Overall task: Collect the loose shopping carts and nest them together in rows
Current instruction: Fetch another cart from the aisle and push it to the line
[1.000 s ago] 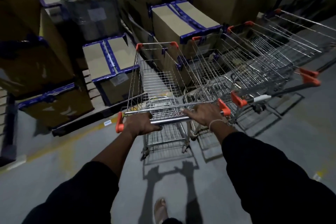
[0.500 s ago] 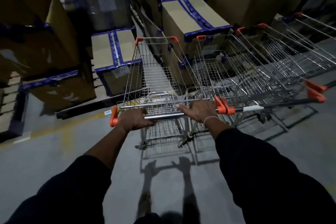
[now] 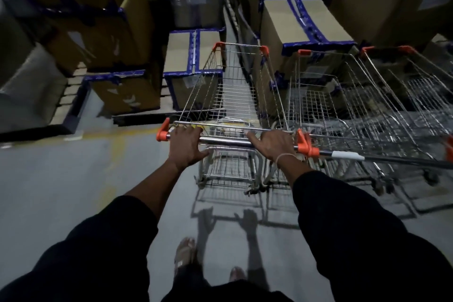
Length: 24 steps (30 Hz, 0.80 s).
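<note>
Grey concrete floor (image 3: 61, 191), faded yellow line (image 3: 115, 152) at 9 o'clock; carts (image 3: 343, 105) and taped boxes (image 3: 191, 68) parked toward 12.

Left hand (image 3: 186, 147), right hand (image 3: 274, 144) gripping

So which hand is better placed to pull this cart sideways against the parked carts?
Probably the right hand: it grips the handle bar at the end nearest the parked carts. The left hand holds the far end.

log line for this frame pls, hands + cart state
phase: pushing cart | left hand: grips handle bar | right hand: grips handle bar | cart: beside parked carts, facing boxes
</note>
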### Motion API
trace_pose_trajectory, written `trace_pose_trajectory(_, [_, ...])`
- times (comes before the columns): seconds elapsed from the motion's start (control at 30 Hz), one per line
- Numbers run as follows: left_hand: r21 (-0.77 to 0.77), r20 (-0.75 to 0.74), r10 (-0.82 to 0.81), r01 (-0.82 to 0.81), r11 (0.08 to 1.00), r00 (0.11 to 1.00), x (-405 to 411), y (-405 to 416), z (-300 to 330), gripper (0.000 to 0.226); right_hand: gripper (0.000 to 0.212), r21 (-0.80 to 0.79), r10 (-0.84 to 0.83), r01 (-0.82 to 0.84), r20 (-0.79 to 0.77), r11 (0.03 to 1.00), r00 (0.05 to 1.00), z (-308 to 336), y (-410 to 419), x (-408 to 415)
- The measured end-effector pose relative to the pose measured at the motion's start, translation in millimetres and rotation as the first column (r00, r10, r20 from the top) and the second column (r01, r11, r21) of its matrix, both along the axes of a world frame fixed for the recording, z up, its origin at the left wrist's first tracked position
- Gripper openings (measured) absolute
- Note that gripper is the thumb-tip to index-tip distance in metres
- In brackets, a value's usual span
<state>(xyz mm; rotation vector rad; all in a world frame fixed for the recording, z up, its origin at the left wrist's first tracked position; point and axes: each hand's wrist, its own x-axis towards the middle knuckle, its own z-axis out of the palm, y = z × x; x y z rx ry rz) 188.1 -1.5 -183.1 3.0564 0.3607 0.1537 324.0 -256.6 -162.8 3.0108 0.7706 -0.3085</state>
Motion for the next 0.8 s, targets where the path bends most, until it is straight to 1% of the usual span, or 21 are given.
trace_pose_trajectory(0.1, [-0.032, -0.032, 0.004, -0.006, 0.999, 0.999, -10.4, -8.5, -3.4, 0.091, 0.093, -0.003, 0.041, -0.041, 0.042, 0.999, 0.998, -0.3, -1.1, -1.5])
trace_pose_trajectory(0.17, [-0.062, -0.083, 0.012, -0.017, 0.998, 0.996, -16.1, -10.7, -0.6, 0.104, 0.095, 0.024, 0.027, -0.029, 0.074, 0.999, 0.997, -3.2, 0.4, -1.9])
trace_pose_trajectory(0.23, [-0.086, -0.128, 0.006, -0.017, 0.996, 0.992, -22.8, -13.5, 5.5, 0.109, 0.095, 0.063, 0.020, -0.027, 0.107, 0.998, 0.994, -6.4, 2.8, -2.2])
trace_pose_trajectory(0.4, [-0.225, -0.107, 0.025, -0.049, 0.973, 0.994, -48.6, -19.2, 18.5, 0.105, 0.088, 0.156, 0.091, -0.108, 0.115, 0.982, 0.989, -4.5, 16.8, -14.8])
trace_pose_trajectory(0.5, [-0.230, -0.109, 0.052, -0.076, 0.970, 0.993, -68.2, -14.5, 14.7, 0.102, 0.077, 0.176, 0.168, -0.190, 0.134, 0.966, 0.977, -8.1, 33.0, -28.6])
trace_pose_trajectory(0.63, [-0.264, -0.159, 0.149, -0.187, 0.946, 0.976, -106.7, -2.9, 9.1, 0.102, 0.072, 0.218, 0.262, -0.297, 0.175, 0.930, 0.949, -14.3, 58.4, -52.6])
trace_pose_trajectory(0.7, [-0.278, -0.181, 0.220, -0.264, 0.923, 0.959, -134.4, 4.0, 3.4, 0.101, 0.072, 0.243, 0.302, -0.341, 0.185, 0.908, 0.935, -15.7, 72.5, -68.3])
trace_pose_trajectory(0.8, [-0.305, -0.170, 0.317, -0.356, 0.883, 0.933, -187.2, 10.3, -1.2, 0.101, 0.081, 0.225, 0.365, -0.393, 0.155, 0.892, 0.918, -14.3, 94.4, -98.8])
